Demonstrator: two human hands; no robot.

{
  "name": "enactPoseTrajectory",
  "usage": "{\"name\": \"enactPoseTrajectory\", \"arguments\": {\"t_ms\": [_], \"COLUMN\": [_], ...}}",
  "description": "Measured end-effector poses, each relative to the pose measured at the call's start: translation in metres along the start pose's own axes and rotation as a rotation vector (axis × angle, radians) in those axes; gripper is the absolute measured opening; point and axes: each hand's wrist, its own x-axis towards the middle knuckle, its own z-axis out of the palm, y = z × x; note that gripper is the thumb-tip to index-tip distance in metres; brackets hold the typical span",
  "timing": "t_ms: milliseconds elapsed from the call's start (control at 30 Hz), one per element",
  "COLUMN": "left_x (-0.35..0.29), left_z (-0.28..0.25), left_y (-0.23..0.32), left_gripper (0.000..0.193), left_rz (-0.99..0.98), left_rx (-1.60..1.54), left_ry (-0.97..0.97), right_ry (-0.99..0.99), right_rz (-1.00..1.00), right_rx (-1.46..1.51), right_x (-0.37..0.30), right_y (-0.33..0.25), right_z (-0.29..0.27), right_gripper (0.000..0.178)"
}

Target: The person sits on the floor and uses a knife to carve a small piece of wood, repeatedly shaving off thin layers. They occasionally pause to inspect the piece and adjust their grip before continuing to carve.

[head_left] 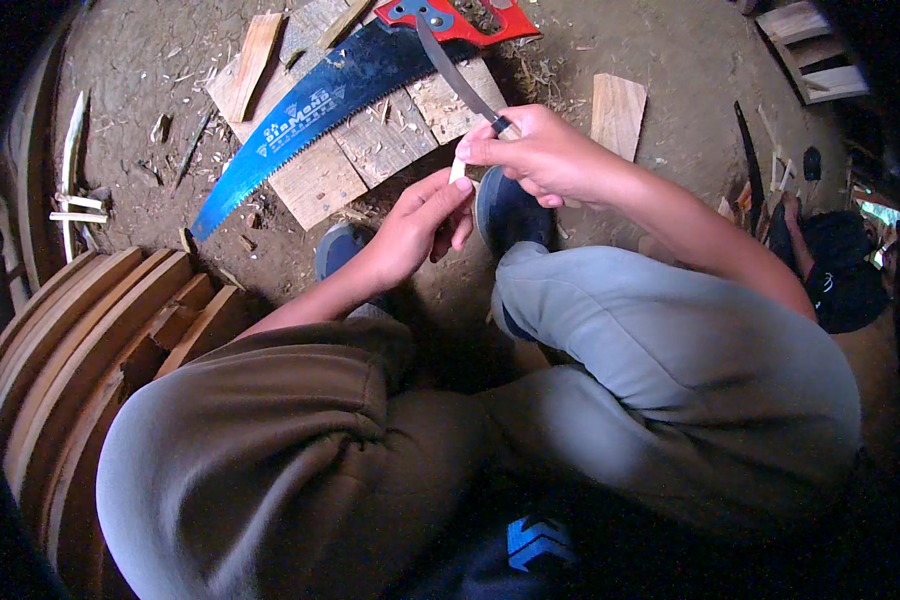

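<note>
From my distance I see the right hand (542,152) with its fingers closed around the handle of a knife (458,82), whose curved blade points up and away from them, while the left hand (425,218) pinches a small pale piece of wood (457,171) at its fingertips, near the right thumb. I judge that the piece, being so small, could turn in this narrow pinch, and then the knife could slip toward the left thumb. Beyond the fingers, the blade's tip overlaps the red handle of the saw (315,112) in my view; I cannot tell whether they touch, but contact could disturb a stroke.
</note>
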Motion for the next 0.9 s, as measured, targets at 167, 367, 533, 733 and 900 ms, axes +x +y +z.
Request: {"name": "enactPoseTrajectory", "arguments": {"t_ms": [167, 367, 533, 733, 900], "left_x": [-0.001, -0.003, 0.0, 0.005, 0.006], "left_z": [-0.005, -0.009, -0.012, -0.012, -0.003], "left_y": [0.006, 0.007, -0.01, -0.015, -0.014], "left_gripper": [0.035, 0.039, 0.037, 0.034, 0.031], "left_rz": [0.021, -0.006, 0.02, -0.135, -0.126], "left_rx": [-0.006, 0.062, 0.021, -0.214, -0.36], "left_ry": [-0.093, -0.098, -0.011, 0.239, 0.327], "right_ry": [0.04, -0.019, 0.041, 0.298, 0.228], "right_rz": [0.002, 0.03, -0.023, -0.236, -0.122], "right_rx": [0.006, 0.046, -0.25, -0.699, -0.794], "right_x": [-0.001, 0.006, 0.016, -0.007, -0.021], "right_y": [-0.007, -0.007, -0.004, 0.011, 0.022], "right_z": [0.001, -0.005, -0.006, -0.003, 0.002], "right_gripper": [0.02, 0.02, 0.029, 0.043, 0.045]}}
